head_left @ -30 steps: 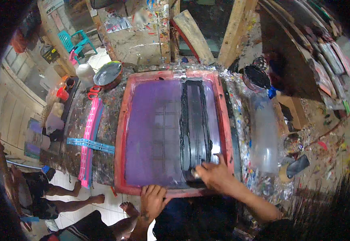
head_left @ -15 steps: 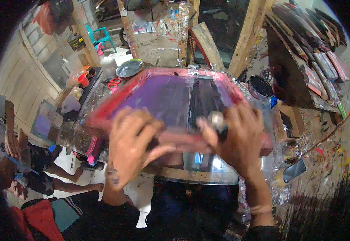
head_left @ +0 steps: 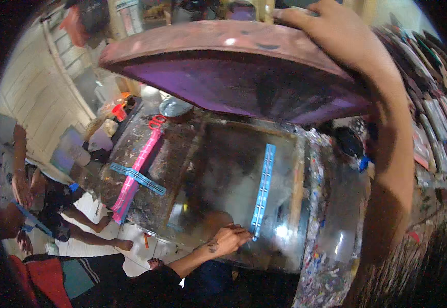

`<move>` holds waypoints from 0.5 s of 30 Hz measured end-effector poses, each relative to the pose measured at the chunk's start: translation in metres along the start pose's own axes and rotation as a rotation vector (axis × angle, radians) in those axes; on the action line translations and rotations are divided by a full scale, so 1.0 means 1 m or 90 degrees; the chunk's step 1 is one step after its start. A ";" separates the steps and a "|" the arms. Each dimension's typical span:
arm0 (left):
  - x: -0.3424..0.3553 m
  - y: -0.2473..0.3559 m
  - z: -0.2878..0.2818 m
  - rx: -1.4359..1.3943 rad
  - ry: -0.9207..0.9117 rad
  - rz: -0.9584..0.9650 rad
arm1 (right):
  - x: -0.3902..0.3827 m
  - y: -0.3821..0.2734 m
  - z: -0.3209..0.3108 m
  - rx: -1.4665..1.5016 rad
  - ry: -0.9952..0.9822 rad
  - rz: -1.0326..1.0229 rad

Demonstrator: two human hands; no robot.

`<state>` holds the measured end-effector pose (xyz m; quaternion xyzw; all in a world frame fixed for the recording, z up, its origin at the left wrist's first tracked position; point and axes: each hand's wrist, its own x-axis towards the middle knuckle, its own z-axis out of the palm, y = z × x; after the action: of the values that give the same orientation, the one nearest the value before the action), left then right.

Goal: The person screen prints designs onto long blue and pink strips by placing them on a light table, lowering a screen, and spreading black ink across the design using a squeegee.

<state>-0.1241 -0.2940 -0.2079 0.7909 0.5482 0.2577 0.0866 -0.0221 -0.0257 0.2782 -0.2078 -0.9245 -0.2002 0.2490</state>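
Head view: right hand [head_left: 344,33] has the screen-printing frame [head_left: 182,42] by its near edge and holds it tilted up over the far part of the worktable [head_left: 176,146], near edge high, underside facing the person. Right thumb side lies along the top of that edge; the other fingers are hidden, so can't tell if they're spread or together. Purple mesh [head_left: 182,84] shows below the edge, with a dark area toward its right. Left hand [head_left: 231,239] is low at the near end of a light blue strip [head_left: 263,187]; fingers drawn together, tips at the strip's end, can't tell if they pinch it. That strip runs near to far on a glass plate [head_left: 218,164], right of its middle, beneath the raised frame. Left of the glass: pink strips [head_left: 140,156] running near to far, another blue strip [head_left: 152,185] lying across them, red-handled scissors [head_left: 156,121] at their far end. Grey bowl [head_left: 176,109] just beyond the scissors; dark tub [head_left: 349,141] far right. Co-worker's hand [head_left: 22,191] at far left, well apart from the work.
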 end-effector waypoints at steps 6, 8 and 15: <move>-0.021 -0.052 -0.071 -0.143 0.133 -0.261 | 0.029 0.033 0.010 -0.086 0.019 -0.028; -0.019 -0.094 -0.098 -0.112 0.121 -0.355 | 0.037 0.035 0.004 0.055 0.005 0.148; 0.026 -0.255 -0.197 -0.104 0.400 -0.232 | 0.079 0.113 0.029 0.258 -0.013 0.258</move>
<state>-0.4256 -0.2010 -0.1390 0.5530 0.6577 0.5110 0.0214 -0.0412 0.1044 0.3286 -0.3366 -0.8876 0.0444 0.3114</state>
